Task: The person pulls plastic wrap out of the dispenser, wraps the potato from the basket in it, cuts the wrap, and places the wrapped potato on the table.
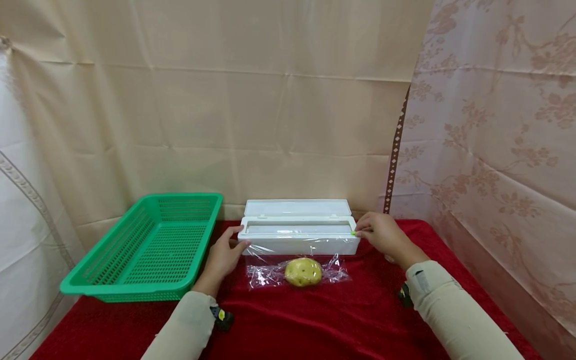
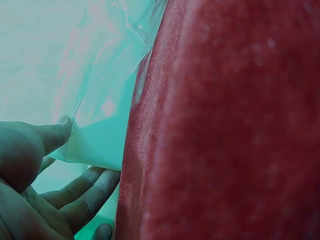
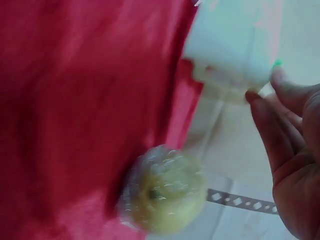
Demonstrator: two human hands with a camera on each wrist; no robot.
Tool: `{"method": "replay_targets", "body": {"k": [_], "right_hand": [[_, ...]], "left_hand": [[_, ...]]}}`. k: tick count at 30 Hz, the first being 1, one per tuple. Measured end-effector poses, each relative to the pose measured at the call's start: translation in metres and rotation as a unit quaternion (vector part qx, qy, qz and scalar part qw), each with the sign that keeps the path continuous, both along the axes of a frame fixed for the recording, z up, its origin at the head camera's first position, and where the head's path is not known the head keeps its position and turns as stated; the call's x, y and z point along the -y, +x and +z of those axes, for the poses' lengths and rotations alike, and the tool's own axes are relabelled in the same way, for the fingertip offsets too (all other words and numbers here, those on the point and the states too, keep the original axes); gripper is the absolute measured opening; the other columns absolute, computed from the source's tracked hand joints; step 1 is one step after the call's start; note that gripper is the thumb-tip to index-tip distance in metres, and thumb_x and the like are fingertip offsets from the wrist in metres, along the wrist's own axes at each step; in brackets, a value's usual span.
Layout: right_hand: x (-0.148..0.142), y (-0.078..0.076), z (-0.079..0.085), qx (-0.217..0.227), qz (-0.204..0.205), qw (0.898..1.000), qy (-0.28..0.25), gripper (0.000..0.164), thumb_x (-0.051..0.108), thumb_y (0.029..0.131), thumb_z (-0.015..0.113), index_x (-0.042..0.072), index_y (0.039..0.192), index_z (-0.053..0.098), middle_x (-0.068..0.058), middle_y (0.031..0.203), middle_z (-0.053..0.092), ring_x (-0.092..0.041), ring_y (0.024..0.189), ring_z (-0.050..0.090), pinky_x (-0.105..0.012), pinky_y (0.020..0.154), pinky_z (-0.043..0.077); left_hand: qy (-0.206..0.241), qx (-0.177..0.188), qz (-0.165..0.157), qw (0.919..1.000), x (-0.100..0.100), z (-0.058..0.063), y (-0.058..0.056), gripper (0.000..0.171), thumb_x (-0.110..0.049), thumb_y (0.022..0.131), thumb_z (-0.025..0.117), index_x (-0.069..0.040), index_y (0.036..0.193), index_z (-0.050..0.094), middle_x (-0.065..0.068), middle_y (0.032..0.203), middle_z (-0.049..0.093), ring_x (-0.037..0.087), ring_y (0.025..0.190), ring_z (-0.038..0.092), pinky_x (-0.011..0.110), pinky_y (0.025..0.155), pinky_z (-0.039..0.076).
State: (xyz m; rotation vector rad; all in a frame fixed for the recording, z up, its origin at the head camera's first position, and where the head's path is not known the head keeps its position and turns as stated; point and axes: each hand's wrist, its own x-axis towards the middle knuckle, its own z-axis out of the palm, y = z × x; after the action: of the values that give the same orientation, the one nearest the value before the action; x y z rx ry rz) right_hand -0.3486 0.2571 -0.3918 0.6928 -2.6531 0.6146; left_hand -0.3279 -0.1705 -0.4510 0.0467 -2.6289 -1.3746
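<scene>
A white cling film dispenser (image 1: 300, 244) stands on the red cloth, its lid (image 1: 297, 207) raised at the back. Clear cling film (image 1: 263, 275) comes over its front edge and lies around a potato (image 1: 303, 272). At the dispenser's left end, my left hand (image 1: 225, 254) grips the box, thumb on the front and fingers at the end (image 2: 65, 185). My right hand (image 1: 382, 235) pinches a small green slide cutter (image 1: 353, 233) at the right end of the top edge. The right wrist view shows a film-wrapped yellowish round fruit or vegetable (image 3: 167, 192), mostly hidden by my right wrist in the head view.
A green plastic basket (image 1: 207, 245) stands to the left of the dispenser. Red velvety cloth (image 1: 288, 325) covers the table. Beige curtain (image 1: 270, 110) hangs close behind, and a patterned curtain (image 1: 504, 150) hangs along the right.
</scene>
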Motion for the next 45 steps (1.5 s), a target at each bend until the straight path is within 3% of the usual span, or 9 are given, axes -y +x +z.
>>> {"method": "replay_targets", "body": {"k": [6, 12, 14, 19, 26, 34, 38, 45], "right_hand": [[-0.005, -0.001, -0.007, 0.008, -0.008, 1.0, -0.018, 0.008, 0.012, 0.089, 0.081, 0.005, 0.093, 0.081, -0.01, 0.102, 0.074, -0.029, 0.096, 0.07, -0.047, 0.086, 0.057], [0.004, 0.009, -0.012, -0.013, -0.017, 0.999, 0.026, 0.046, 0.031, 0.084, 0.086, 0.007, 0.122, 0.075, -0.013, 0.123, 0.067, -0.034, 0.114, 0.062, -0.056, 0.099, 0.05], [0.008, 0.011, -0.014, -0.035, -0.019, 0.998, 0.049, 0.052, 0.037, 0.082, 0.087, 0.01, 0.125, 0.075, -0.014, 0.127, 0.066, -0.036, 0.12, 0.059, -0.059, 0.101, 0.048], [0.016, 0.014, -0.02, -0.071, -0.052, 0.994, 0.065, 0.036, 0.04, 0.083, 0.087, 0.02, 0.112, 0.081, -0.008, 0.121, 0.07, -0.034, 0.115, 0.06, -0.056, 0.086, 0.049], [0.017, 0.016, -0.025, -0.088, -0.082, 0.993, 0.017, 0.017, 0.034, 0.081, 0.089, 0.023, 0.094, 0.084, -0.003, 0.11, 0.073, -0.029, 0.107, 0.063, -0.051, 0.084, 0.048], [0.021, 0.017, -0.027, -0.118, -0.07, 0.99, -0.01, 0.009, 0.027, 0.079, 0.091, 0.026, 0.084, 0.084, -0.002, 0.107, 0.075, -0.029, 0.102, 0.063, -0.05, 0.08, 0.048], [0.021, 0.021, -0.026, -0.136, -0.058, 0.989, -0.016, 0.01, 0.025, 0.077, 0.092, 0.024, 0.081, 0.083, -0.004, 0.102, 0.073, -0.03, 0.098, 0.061, -0.049, 0.083, 0.048], [0.016, 0.033, -0.023, -0.152, -0.041, 0.987, -0.038, 0.012, 0.018, 0.073, 0.094, 0.021, 0.077, 0.083, -0.002, 0.094, 0.067, -0.026, 0.091, 0.055, -0.041, 0.08, 0.043]], "left_hand": [[-0.005, -0.002, 0.002, 1.0, 0.001, 0.0, 0.001, 0.05, -0.035, 0.101, 0.067, -0.024, 0.147, 0.052, 0.016, 0.135, 0.066, 0.033, 0.117, 0.066, 0.049, 0.091, 0.057], [-0.017, -0.004, 0.003, 0.9998, 0.001, -0.001, 0.002, 0.054, -0.033, 0.101, 0.068, -0.023, 0.15, 0.048, 0.018, 0.131, 0.067, 0.034, 0.113, 0.067, 0.049, 0.089, 0.058], [-0.025, -0.004, 0.003, 0.9997, 0.001, -0.001, 0.002, 0.056, -0.033, 0.101, 0.068, -0.024, 0.151, 0.046, 0.019, 0.129, 0.068, 0.034, 0.111, 0.067, 0.049, 0.089, 0.058], [-0.061, -0.026, 0.001, 0.9978, 0.0, 0.001, 0.003, 0.058, -0.031, 0.1, 0.069, -0.019, 0.152, 0.048, 0.019, 0.128, 0.067, 0.034, 0.113, 0.066, 0.052, 0.094, 0.055], [-0.063, -0.073, 0.004, 0.9953, -0.004, 0.004, 0.004, 0.056, -0.025, 0.097, 0.074, -0.012, 0.147, 0.053, 0.022, 0.129, 0.056, 0.034, 0.117, 0.054, 0.051, 0.097, 0.051], [-0.033, -0.115, 0.01, 0.9928, -0.004, 0.003, 0.004, 0.014, -0.018, 0.093, 0.078, -0.011, 0.105, 0.074, 0.019, 0.124, 0.059, 0.034, 0.11, 0.057, 0.047, 0.094, 0.047], [-0.034, -0.108, 0.015, 0.9934, -0.004, 0.004, 0.007, 0.009, -0.019, 0.094, 0.077, -0.011, 0.098, 0.075, 0.018, 0.126, 0.058, 0.033, 0.113, 0.053, 0.048, 0.096, 0.045], [-0.027, -0.062, 0.007, 0.9977, -0.006, 0.011, 0.02, 0.011, -0.022, 0.098, 0.072, -0.012, 0.102, 0.072, 0.018, 0.132, 0.054, 0.033, 0.116, 0.053, 0.05, 0.098, 0.047]]}}
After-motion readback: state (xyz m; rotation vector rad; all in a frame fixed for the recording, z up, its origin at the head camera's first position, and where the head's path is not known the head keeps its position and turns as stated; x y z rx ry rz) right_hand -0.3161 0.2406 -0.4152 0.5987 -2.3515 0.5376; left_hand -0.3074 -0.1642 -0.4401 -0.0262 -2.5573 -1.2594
